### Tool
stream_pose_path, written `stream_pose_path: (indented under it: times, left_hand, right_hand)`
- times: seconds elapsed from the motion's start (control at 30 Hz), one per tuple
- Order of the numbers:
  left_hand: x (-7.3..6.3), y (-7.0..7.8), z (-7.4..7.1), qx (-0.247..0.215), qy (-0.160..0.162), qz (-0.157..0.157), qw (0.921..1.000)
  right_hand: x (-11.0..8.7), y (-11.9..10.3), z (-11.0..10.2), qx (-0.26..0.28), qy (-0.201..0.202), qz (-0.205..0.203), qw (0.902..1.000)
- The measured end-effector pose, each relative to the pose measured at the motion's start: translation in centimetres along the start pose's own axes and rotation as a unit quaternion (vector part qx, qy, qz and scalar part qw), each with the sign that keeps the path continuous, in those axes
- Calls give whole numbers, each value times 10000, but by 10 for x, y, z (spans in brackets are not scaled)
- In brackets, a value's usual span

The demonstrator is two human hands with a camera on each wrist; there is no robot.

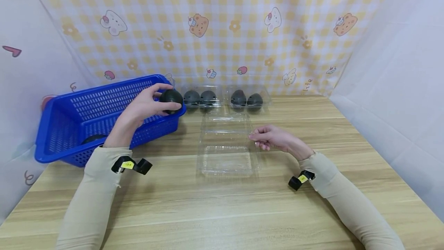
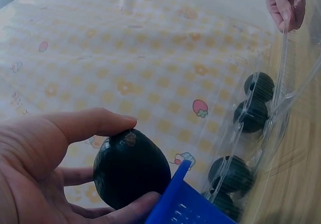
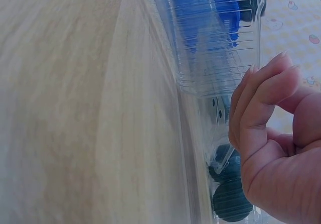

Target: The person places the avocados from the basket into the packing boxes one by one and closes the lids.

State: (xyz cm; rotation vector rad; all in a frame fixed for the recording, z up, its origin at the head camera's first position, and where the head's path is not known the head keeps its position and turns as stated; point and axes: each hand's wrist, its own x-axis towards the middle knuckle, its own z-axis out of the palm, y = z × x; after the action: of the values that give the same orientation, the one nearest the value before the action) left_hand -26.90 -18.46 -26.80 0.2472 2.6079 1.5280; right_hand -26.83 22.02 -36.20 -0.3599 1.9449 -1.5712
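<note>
My left hand (image 1: pixel 143 105) grips a dark green avocado (image 2: pixel 131 169) between thumb and fingers, at the right end of the blue basket (image 1: pixel 59 99). The fruit's brown stem scar shows in the left wrist view. With thumb and curled fingers, my right hand (image 1: pixel 272 138) pinches the right edge of an open clear plastic clamshell box (image 1: pixel 225 161) on the table. Nothing lies in this box, and its lid is folded back toward the wall. Inside the basket another dark avocado (image 1: pixel 93 138) is partly hidden by the left forearm.
Behind the open box stand two closed clear boxes, the left box (image 1: pixel 200 88) and the right box (image 1: pixel 248 88), each with two dark avocados visible. A yellow checked cloth (image 1: pixel 222 30) hangs at the back of the wooden table (image 1: pixel 215 211). White cloth covers both sides.
</note>
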Motion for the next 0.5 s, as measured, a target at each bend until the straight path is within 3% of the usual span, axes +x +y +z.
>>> stream_pose_path:
  times: [0.33, 0.5]
  left_hand:
    - [-8, 14, 11, -166, -167, 97, 9997]
    - [-13, 19, 19, 118, -156, 214, 9996]
  right_hand:
    - [0, 1, -1, -99, -27, -81, 9999]
    - [0, 1, -1, -95, -45, -86, 9999]
